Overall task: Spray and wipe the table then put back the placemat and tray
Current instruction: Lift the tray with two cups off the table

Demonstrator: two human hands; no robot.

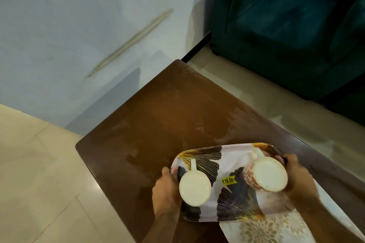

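Both hands, L (165, 187) & R (296, 173), grip tray (227, 165) ends, fingers curled on rim; 2 cups (195, 188) at 9 & 3 may slide if tilted.

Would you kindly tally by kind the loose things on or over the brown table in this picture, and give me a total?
Cups: 2, a plain white cup and a patterned cup, both on the tray.
Trays: 1, the leaf-print tray, held at both ends by the left hand and the right hand.
Placemats: 1, the floral placemat under the tray's near end.
Total: 4
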